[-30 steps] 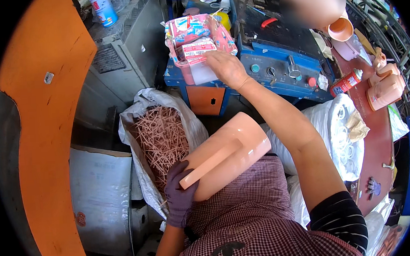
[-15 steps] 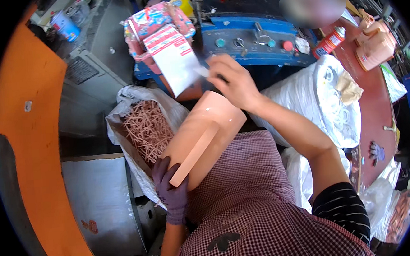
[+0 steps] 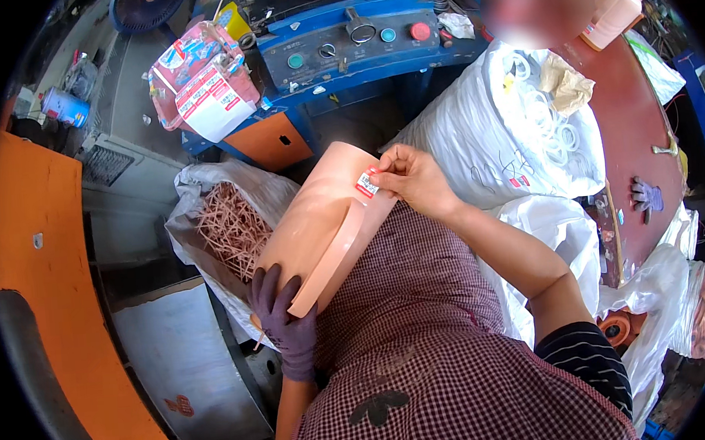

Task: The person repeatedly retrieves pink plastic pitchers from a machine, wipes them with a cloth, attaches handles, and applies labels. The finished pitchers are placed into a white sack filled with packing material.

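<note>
A peach-coloured plastic jug [image 3: 303, 211] with a long strap handle [image 3: 331, 258] lies tilted above my lap. My left hand [image 3: 284, 315], in a dark purple glove, grips its lower end beside the handle's end. Against the jug's upper side sits a small red-and-white sticker [image 3: 366, 185]. Bare fingers of my right hand [image 3: 419, 184] pinch that sticker by its right corner, touching the jug's wall. Beyond, a sheet of stickers [image 3: 218, 111] hangs over a pink basket [image 3: 169, 110].
To the left, a white sack [image 3: 277, 188] holds thin pinkish plastic strips [image 3: 231, 232]. A large sack [image 3: 468, 122] of clear rings stands at right, beside a red-brown table [image 3: 640, 118] bearing a glove [image 3: 646, 197]. A blue machine panel [image 3: 324, 50] with buttons lies ahead.
My right hand has come from beside the sticker sheet down to the jug, and a sticker now shows on the jug's side. The left hand keeps its grip. The view has shifted.
</note>
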Available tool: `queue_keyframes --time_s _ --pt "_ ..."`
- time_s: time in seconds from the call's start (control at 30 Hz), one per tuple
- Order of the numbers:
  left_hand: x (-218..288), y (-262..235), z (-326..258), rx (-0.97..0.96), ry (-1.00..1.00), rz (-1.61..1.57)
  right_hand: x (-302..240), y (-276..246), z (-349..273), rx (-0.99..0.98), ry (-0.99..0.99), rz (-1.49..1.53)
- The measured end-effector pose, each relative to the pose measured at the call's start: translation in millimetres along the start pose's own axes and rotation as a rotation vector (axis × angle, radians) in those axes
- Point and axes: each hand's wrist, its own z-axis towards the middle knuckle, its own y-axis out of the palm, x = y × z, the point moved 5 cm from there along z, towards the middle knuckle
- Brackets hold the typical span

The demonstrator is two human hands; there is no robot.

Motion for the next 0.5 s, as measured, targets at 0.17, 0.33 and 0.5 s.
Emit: queue_keyframes --time_s 0.17,0.33,0.5 --pt "5.6 0.0 -0.2 -0.001 0.018 0.027 9.7 -0.5 -3.3 0.064 -0.053 0.036" --pt "4.4 2.0 0.3 -0.005 0.042 0.024 24.4 -3.0 -1.6 0.147 -0.128 -0.045" --pt "9.0 3.1 -2.6 0.008 0.057 0.053 0.9 5.7 -5.6 0.265 -0.271 -0.577"
